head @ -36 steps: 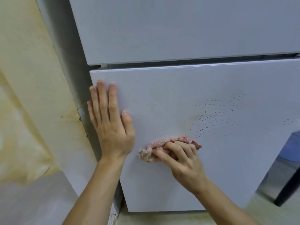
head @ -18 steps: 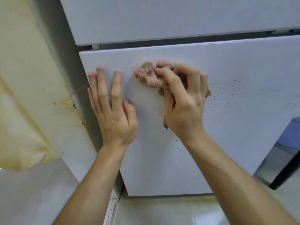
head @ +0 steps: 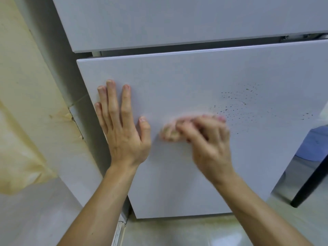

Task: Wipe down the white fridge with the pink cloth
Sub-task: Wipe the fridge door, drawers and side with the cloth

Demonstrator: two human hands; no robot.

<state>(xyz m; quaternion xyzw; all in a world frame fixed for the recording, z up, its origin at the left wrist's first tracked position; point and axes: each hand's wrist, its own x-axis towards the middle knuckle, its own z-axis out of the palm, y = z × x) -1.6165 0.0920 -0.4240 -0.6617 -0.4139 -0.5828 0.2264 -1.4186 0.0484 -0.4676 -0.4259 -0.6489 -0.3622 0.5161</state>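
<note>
Head view, I log:
- R hand (head: 209, 144): fingers bunched round pink cloth (head: 170, 129), motion-blurred, pressed to lower door (head: 177, 77) of white fridge (head: 177, 20).
- L hand (head: 122, 128): flat, fingers straight, on door just left of that grip.
- Dark specks (head: 239, 105): up-right of grip, same door.

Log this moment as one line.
left hand: flat on fridge door | right hand: grips cloth against door, blurred | specks: right of cloth, unwiped
</note>
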